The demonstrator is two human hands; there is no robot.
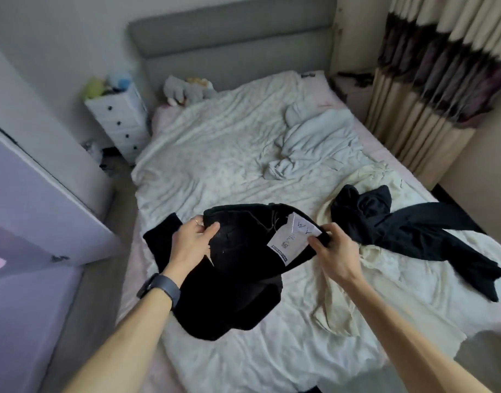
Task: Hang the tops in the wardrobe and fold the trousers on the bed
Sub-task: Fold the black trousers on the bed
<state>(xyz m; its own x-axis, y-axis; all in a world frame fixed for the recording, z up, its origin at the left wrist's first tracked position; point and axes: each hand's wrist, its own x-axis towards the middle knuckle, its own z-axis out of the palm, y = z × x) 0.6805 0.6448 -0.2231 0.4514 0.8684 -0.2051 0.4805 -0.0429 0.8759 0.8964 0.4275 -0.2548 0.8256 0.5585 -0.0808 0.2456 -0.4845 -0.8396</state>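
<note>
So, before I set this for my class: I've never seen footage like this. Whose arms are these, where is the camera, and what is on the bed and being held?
There is no machine. A person wears a camera on the head, looking down at their own arms. The left hand and right hand hold a black garment with a white tag above the bed. On the bed lie another black garment, a cream garment and a pale crumpled one.

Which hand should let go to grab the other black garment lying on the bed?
Right. The right hand sits beside the loose black garment, while the left hand is across the held black garment, near the bed's left edge.
</note>
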